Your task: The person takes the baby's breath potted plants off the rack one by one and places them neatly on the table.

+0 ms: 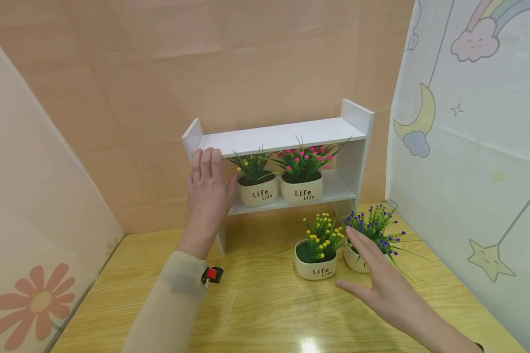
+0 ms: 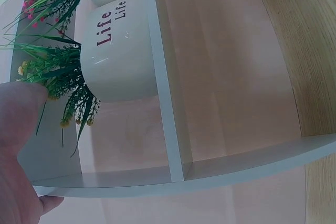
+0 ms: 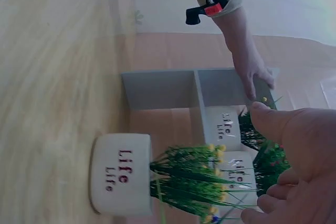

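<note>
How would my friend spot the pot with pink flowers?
Find the white shelf on the wooden table. On its lower board, nearer the left hand, stands a yellow-flowered pot, and right beside it the pink-flowered pot. Its flowers are pink; its neighbour's are yellow.

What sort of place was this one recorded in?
Probably a staged recording booth, not a lived-in room: a plain peach backdrop closes the rear, printed white panels flank it, and a small white shelf of potted flowers stands on a wood-grain table.
</note>
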`<state>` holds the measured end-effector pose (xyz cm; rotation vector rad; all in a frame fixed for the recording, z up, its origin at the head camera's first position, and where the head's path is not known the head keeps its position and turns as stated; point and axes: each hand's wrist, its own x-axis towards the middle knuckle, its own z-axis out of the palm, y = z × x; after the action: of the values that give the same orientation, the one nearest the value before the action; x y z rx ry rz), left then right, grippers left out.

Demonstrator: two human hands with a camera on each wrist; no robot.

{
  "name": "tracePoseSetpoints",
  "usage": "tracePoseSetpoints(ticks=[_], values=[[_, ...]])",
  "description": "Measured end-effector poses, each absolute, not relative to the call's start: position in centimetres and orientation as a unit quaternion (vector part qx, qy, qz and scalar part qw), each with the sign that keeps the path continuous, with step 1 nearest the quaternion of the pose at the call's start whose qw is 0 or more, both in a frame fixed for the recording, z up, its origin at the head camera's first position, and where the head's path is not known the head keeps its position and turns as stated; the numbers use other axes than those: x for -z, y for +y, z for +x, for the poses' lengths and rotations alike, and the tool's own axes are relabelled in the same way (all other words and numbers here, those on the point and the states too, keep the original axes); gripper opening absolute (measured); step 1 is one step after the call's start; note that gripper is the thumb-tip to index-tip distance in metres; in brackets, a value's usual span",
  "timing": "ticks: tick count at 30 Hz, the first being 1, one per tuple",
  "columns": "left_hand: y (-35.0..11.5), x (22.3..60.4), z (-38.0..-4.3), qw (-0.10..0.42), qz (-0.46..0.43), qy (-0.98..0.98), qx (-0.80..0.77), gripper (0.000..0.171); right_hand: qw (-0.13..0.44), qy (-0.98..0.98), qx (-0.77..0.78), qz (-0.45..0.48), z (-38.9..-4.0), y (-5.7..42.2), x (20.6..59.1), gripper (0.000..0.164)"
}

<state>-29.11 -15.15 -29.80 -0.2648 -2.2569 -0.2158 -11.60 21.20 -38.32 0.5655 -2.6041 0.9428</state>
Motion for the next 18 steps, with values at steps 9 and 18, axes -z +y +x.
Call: tracePoseSetpoints(ticks=[9,18], values=[[-15.2,29.8,-29.2,0.419,-0.109,-0.898,0.085,0.081,0.195,-0.907,-0.308,0.211,-13.4,22.0,35.1,0.107],[-15.2,29.8,-29.1,0.416,-0.107,-0.899,0.086,0.081,0.250,-0.896,-0.267,0.251,-15.6,21.9,33.0,0.103]])
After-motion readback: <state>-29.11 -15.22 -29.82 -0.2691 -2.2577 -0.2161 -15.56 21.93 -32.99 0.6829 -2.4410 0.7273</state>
